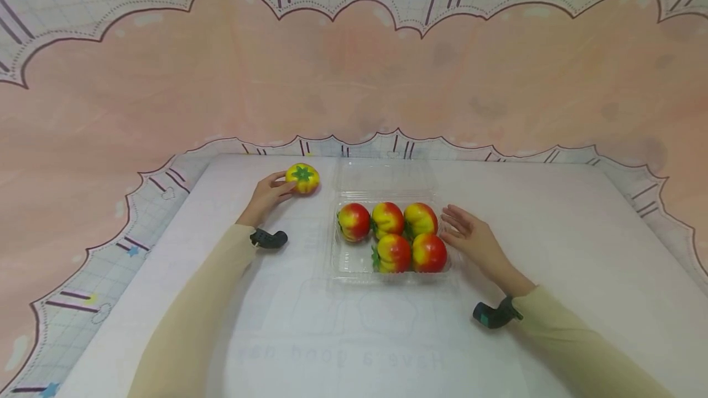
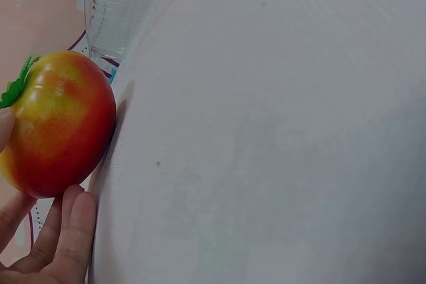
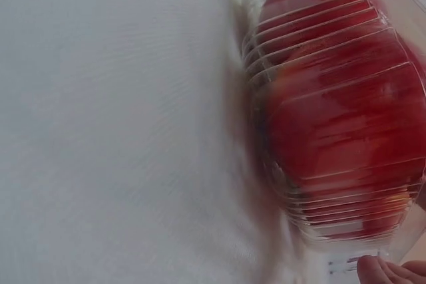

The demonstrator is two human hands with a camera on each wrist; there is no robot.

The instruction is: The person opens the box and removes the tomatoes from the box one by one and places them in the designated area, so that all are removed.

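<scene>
Evidently, a single tomato-shaped fruit (image 1: 303, 179) is held apart from the others: it is pinched between the thumb and fingers of the left hand (image 1: 268, 194), to the left of the clear container (image 1: 353, 261) and near the far edge of the tabletop (image 1: 310, 324). Five similar fruits (image 1: 429, 253) are held in the container, three in the far row and two in the near row; the near left place is vacant. The clear lid (image 1: 387, 177) is laid open on the far side. The right hand (image 1: 477, 245) is loosely spread beside the container's right wall, with nothing grasped; whether the wall is touched cannot be told.

The step in hand is judged to be the transfer of one fruit between tabletop and container, its direction being unsettled by these views. If filling is intended, a carry rightward and a lowering into the vacant place are called for, with the container best steadied by the right hand.

In the head view, the rows and the green calyx (image 1: 302, 172) are shown. The fruit's red flank is revealed only by the left wrist view. The container's ridged wall (image 3: 346, 224) is given close, though blurred, by the right wrist view.
</scene>
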